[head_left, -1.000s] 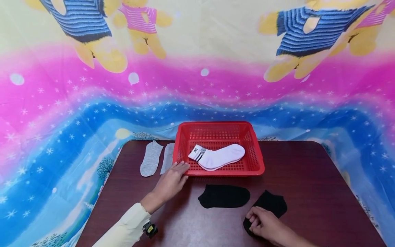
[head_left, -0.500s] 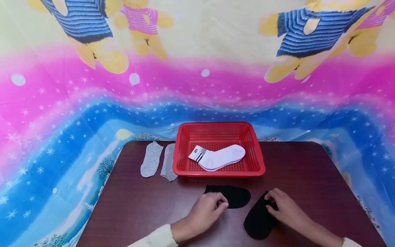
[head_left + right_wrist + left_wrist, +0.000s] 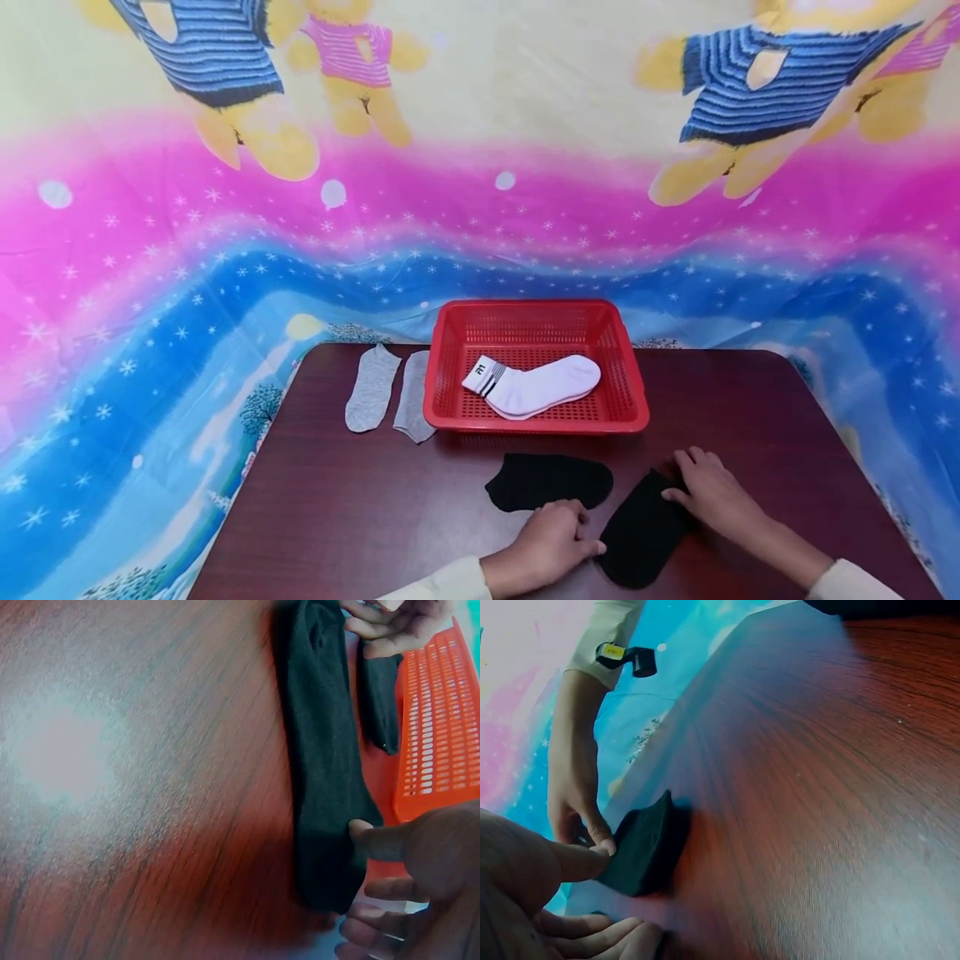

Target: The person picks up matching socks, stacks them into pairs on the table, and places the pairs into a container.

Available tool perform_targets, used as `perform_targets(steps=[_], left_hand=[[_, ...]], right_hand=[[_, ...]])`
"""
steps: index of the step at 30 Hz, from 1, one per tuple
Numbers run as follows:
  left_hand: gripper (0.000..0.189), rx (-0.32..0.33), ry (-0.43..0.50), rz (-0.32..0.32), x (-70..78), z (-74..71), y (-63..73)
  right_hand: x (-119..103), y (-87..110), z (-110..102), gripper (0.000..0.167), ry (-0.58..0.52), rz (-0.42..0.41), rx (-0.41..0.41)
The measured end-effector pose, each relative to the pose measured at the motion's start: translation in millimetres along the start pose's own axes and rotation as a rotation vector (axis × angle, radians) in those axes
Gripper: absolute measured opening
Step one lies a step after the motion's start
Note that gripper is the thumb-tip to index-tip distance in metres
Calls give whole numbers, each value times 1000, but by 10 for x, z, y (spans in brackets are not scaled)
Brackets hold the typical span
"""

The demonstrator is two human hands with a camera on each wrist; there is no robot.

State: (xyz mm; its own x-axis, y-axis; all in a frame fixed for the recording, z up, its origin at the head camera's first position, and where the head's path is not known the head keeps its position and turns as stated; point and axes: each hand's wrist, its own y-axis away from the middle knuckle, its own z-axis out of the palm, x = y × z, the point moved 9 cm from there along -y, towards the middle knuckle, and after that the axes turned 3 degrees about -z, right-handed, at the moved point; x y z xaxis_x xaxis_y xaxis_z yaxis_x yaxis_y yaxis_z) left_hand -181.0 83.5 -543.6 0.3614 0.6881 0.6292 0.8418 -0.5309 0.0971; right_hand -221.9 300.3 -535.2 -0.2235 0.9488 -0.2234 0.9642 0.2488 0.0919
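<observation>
A black ankle sock (image 3: 643,533) lies slanted near the table's front, between both hands. At its lower left edge is my left hand (image 3: 551,542), thumb tip right at the fabric and fingers loosely bent beside it. My right hand (image 3: 718,496) is at the sock's upper right end, its thumb touching the cuff and its other fingers reaching past the edge. In the right wrist view that thumb rests on the black sock (image 3: 322,750) while the fingers show beside it. A second black sock (image 3: 547,479) lies flat, just beyond my left hand.
Behind the black socks stands a red plastic basket (image 3: 536,427) with white striped-cuff socks (image 3: 543,387) inside. Two grey socks (image 3: 372,387) lie left of it, one partly behind the basket's side. The dark wooden table (image 3: 337,517) meets a printed cloth backdrop (image 3: 480,208).
My left hand has left the basket's rim, passed over the flat black sock and reached the slanted one. My right hand has moved from that sock's lower end to its cuff, fingers now spread.
</observation>
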Motion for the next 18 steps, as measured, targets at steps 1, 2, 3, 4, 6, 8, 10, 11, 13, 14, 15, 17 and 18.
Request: perform_targets(steps=[1,2,3,4,6,8,10,11,13,14,15,17,18], left_hand=[[31,3,-28,-2,14,30,-15],[31,12,-54,-3,33,48,-29],[33,19,-76,-5,46,66,-44],[32,26,-91,-4,63,81,-60],[33,33,-108,-7,87,113,-95],[34,40,-126,-7,112,141,-124],[37,46,-151,-3,136,170,-148],[37,50,-168,1,149,186,-156],[39,64,-200,14,177,212,-165],[39,77,-221,24,194,219,-163],[39,88,-237,29,206,224,-164],[38,111,-265,43,227,233,-157],[36,121,-275,49,235,234,-155]], right_hand=[[-4,11,-1,42,-1,-19,19],[-7,20,-3,39,-1,-38,39],[-9,27,-5,37,4,-57,59],[-10,32,-4,34,6,-74,77],[-5,33,2,31,7,-100,104],[2,26,13,29,11,-122,121],[1,20,23,29,13,-148,137],[1,18,24,29,12,-157,145],[4,13,30,31,-9,-170,150],[10,10,37,32,-23,-171,145],[15,9,45,33,-37,-167,135],[28,0,58,33,-63,-159,114],[31,-5,65,32,-74,-158,102]])
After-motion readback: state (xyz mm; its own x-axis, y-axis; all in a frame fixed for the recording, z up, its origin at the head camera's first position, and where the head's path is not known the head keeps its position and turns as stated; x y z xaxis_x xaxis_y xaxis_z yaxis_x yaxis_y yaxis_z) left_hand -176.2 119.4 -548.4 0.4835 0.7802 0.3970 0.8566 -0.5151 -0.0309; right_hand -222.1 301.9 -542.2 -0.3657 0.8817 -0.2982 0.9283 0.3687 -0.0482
